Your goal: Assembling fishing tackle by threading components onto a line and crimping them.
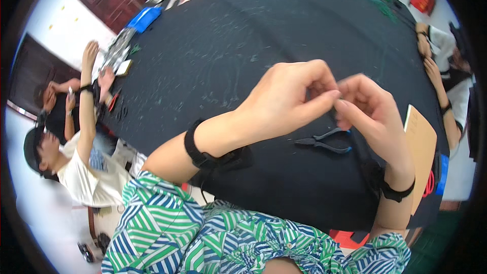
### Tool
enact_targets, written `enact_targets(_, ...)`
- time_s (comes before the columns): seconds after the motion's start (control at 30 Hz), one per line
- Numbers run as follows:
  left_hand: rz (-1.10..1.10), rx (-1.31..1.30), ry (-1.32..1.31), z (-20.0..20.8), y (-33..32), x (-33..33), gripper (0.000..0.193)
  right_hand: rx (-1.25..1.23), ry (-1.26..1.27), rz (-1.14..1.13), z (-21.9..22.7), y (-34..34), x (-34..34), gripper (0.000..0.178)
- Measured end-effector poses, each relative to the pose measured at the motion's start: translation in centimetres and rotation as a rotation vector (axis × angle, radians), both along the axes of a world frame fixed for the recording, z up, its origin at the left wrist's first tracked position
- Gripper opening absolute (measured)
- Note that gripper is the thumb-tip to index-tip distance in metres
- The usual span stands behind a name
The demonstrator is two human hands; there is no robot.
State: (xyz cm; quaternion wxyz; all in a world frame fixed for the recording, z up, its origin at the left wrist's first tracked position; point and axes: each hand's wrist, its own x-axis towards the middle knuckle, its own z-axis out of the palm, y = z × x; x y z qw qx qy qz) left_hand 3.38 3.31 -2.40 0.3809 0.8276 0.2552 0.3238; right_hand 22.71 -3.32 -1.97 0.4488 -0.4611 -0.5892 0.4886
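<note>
Over the dark cloth, my left hand (291, 94) and my right hand (373, 109) meet fingertip to fingertip. Each is closed in a pinch of thumb and forefinger. Whatever lies between the tips is too small or hidden to make out. On the cloth below them is a pair of pliers (324, 141) with dark jaws and blue-tipped handles, its jaws pointing left. Neither hand touches it. Black bands circle both my wrists.
The table's black cloth (213, 61) carries scattered thin clippings. Beside my right forearm lies a tan notebook or board (420, 147), with a red cord coil (430, 182) nearby. Blue packets (144, 19) sit at the far left edge. Other people sit left and right.
</note>
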Motion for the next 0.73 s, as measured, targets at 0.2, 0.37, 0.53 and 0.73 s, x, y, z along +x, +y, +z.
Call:
enact_targets(0.2, 0.010, 0.075, 0.049, 0.6, -1.1, -2.2, 0.014, 0.113, -0.142, 0.018, 0.3, 0.0, 0.1, 0.012)
enact_targets(0.37, 0.053, 0.157, 0.229, 2.8, -1.6, -6.2, 0.011, 0.078, -0.294, 0.055, 2.0, 0.0, 1.0, 0.013)
enact_targets(0.53, 0.232, -0.014, 0.238, 6.4, -0.8, -11.8, 0.009, 0.089, -0.344, -0.016, 2.4, 0.0, 3.6, 0.014)
enact_targets(0.73, 0.399, -0.031, 0.609, 11.0, -1.2, -17.5, 0.011, 0.110, -0.409, 0.211, 2.4, -0.1, 2.7, 0.010)
